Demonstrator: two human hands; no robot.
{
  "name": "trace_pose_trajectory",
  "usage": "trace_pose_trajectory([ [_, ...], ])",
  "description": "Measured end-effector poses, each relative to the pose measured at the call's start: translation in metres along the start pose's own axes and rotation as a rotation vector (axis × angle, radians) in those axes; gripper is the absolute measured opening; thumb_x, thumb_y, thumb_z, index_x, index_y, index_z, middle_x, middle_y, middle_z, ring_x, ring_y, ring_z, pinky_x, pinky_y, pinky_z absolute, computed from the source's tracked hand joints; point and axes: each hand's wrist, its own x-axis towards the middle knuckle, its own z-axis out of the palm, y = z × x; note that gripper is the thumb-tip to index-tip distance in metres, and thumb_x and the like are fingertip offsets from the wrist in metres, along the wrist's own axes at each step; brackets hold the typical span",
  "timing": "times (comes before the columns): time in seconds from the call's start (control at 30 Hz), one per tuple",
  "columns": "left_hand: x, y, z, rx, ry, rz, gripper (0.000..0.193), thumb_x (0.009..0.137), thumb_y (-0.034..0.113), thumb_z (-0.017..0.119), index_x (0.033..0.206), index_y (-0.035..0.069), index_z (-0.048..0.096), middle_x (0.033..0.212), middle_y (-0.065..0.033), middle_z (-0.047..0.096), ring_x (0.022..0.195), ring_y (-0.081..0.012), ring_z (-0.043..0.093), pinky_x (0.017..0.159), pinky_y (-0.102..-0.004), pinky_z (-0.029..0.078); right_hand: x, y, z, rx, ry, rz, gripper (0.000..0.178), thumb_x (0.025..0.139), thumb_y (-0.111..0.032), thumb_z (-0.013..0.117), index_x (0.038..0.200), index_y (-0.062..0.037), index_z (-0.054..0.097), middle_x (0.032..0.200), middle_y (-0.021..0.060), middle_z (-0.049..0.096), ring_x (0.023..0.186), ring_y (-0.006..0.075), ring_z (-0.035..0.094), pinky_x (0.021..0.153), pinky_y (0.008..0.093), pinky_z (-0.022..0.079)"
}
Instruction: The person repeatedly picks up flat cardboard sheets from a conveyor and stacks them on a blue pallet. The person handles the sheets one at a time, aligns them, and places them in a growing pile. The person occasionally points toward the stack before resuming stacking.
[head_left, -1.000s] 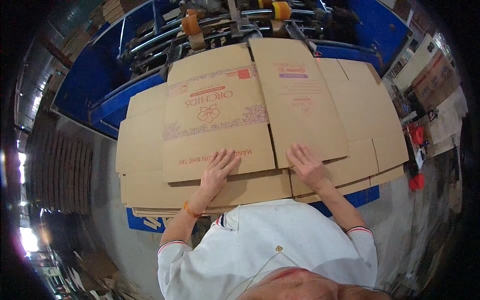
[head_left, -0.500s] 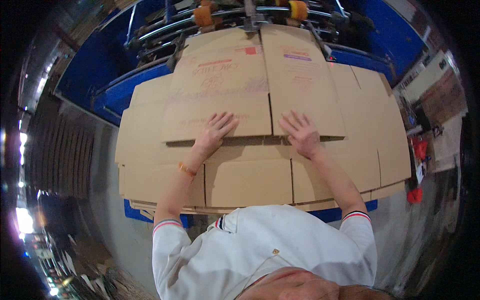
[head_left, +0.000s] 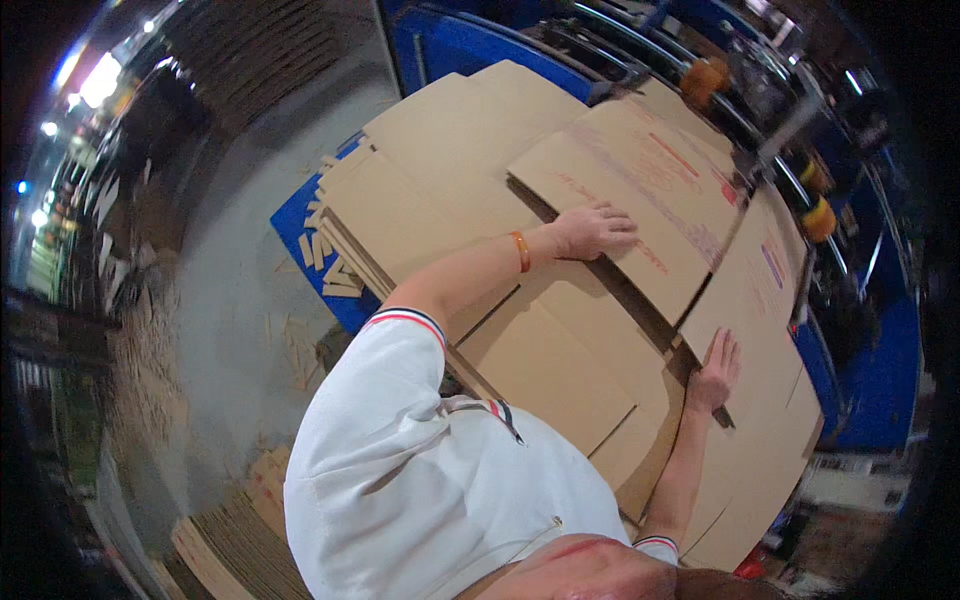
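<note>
My left hand (head_left: 597,232) lies flat, fingers stretched out, over the near edge of a printed brown cardboard sheet (head_left: 640,190). My right hand (head_left: 715,375) rests on the neighbouring panel of the same sheet, its fingers extended and lying flat. A dark slit runs between the two printed panels. Beneath this sheet is a stack of plain cardboard sheets (head_left: 560,345), with cut lines across the top one. The printed sheet's far end reaches the rollers of a machine (head_left: 760,130).
Orange wheels (head_left: 706,80) sit on the machine's metal bars, with blue panels (head_left: 875,370) around them. A blue platform (head_left: 310,250) holding cardboard scraps shows under the stack's left side. More scraps litter the grey floor (head_left: 225,300). Another cardboard stack (head_left: 225,550) stands at lower left.
My view has swung to the left, so the machine now appears at upper right and more floor shows. Both hands stay flat on the printed cardboard sheet near its edge.
</note>
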Motion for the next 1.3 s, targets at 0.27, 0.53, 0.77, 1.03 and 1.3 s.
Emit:
trace_pose_trajectory([
  [0.27, 0.021, -0.024, 0.035, -0.106, 0.052, -0.007, 0.043, 0.074, 0.008, 0.058, 0.116, 0.015, 0.06, 0.122, -0.008, 0.058, 0.114, -0.0278, 0.054, 0.097, -0.038, 0.043, 0.036, 0.011, 0.034, -0.081, 0.037, -0.027, 0.048, 0.089, -0.011, 0.042, 0.136, -0.0154, 0.045, 0.135, 0.009, 0.051, 0.123, 0.0311, 0.049, 0.093, 0.0458, 0.044],
  [0.53, 0.077, -0.07, 0.023, 0.458, 0.12, -0.41, 0.025, 0.08, 0.016, 0.055, 0.104, 0.012, 0.062, 0.106, -0.0074, 0.06, 0.101, -0.0245, 0.057, 0.094, -0.0592, 0.034, 0.088, 0.036, 0.08, -0.224, -0.083, 0.462, 0.082, 0.092, -0.062, 0.034, 0.148, -0.0069, 0.012, 0.152, 0.021, 0.015, 0.139, 0.0401, 0.018, 0.105, 0.0607, 0.025],
  [0.77, -0.142, -0.225, -0.064, 0.974, -0.415, -1.31, 0.035, 0.095, 0.027, 0.043, 0.118, 0.007, 0.061, 0.121, -0.012, 0.057, 0.1, -0.0215, 0.06, 0.092, -0.0557, 0.04, 0.087, 0.035, 0.1, -0.021, 0.086, 0.396, 0.072, 0.094, -0.053, 0.038, 0.144, -0.0019, 0.026, 0.148, 0.025, 0.022, 0.134, 0.0445, 0.025, 0.107, 0.0537, 0.027],
  [1.03, -0.176, -0.204, -0.156, 0.418, -0.393, -1.429, 0.063, 0.084, 0.058, 0.054, 0.115, 0.005, 0.064, 0.124, -0.0182, 0.057, 0.118, -0.0358, 0.051, 0.104, -0.0573, 0.028, 0.081, 0.028, 0.088, -0.009, 0.045, 0.394, 0.058, 0.094, -0.043, 0.045, 0.135, -0.0023, 0.042, 0.14, 0.0243, 0.037, 0.129, 0.0409, 0.035, 0.106, 0.05, 0.032],
  [1.3, -0.154, -0.245, -0.166, 0.198, -0.39, -1.522, 0.087, 0.069, 0.075, 0.057, 0.112, -0.001, 0.065, 0.11, -0.0189, 0.064, 0.112, -0.0334, 0.056, 0.094, -0.0392, 0.043, 0.064, 0.065, 0.099, -0.085, 0.09, 0.367, 0.042, 0.093, -0.033, 0.051, 0.121, -0.002, 0.057, 0.129, 0.0196, 0.051, 0.123, 0.0327, 0.045, 0.101, 0.0438, 0.038],
])
